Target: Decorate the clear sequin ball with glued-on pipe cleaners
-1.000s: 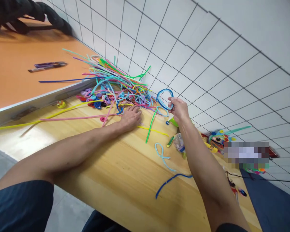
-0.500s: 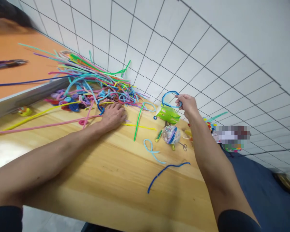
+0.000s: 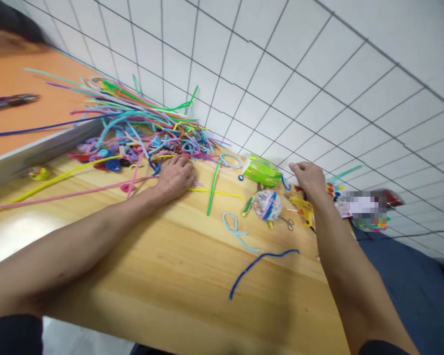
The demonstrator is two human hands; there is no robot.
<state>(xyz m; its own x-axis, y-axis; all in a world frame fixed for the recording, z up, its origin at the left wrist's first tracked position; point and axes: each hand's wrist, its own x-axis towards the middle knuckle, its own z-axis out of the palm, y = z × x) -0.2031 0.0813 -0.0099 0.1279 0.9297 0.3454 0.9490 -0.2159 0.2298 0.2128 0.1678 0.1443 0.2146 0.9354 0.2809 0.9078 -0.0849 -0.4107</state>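
Note:
My left hand [image 3: 176, 176] lies palm down on the wooden table, fingers stretched out, at the front edge of a heap of coloured pipe cleaners [image 3: 144, 113]. A dark blue looped pipe cleaner [image 3: 155, 169] is beside its thumb side. Over the table's right end, my right hand [image 3: 309, 180] is raised with its fingers curled; nothing shows in them. Just left of and below it, a bent blue pipe cleaner [image 3: 286, 182] shows partly behind a green packet [image 3: 262, 171]. A yellow glue gun [image 3: 302, 209] lies below this hand, partly hidden by the wrist.
A clear ball with blue bands [image 3: 267, 205], scissors [image 3: 290, 224], a green pipe cleaner [image 3: 213, 190], a light blue curl [image 3: 234, 228] and a dark blue strand [image 3: 247, 268] lie on the table [image 3: 163, 281]. The tiled wall [image 3: 222, 59] rises behind. Pens [image 3: 13, 102] lie on an orange surface.
My right hand has moved right and down, and the blue pipe cleaner ring it held up is out of its fingers. Blue now shows beside the packet. My left hand stays put.

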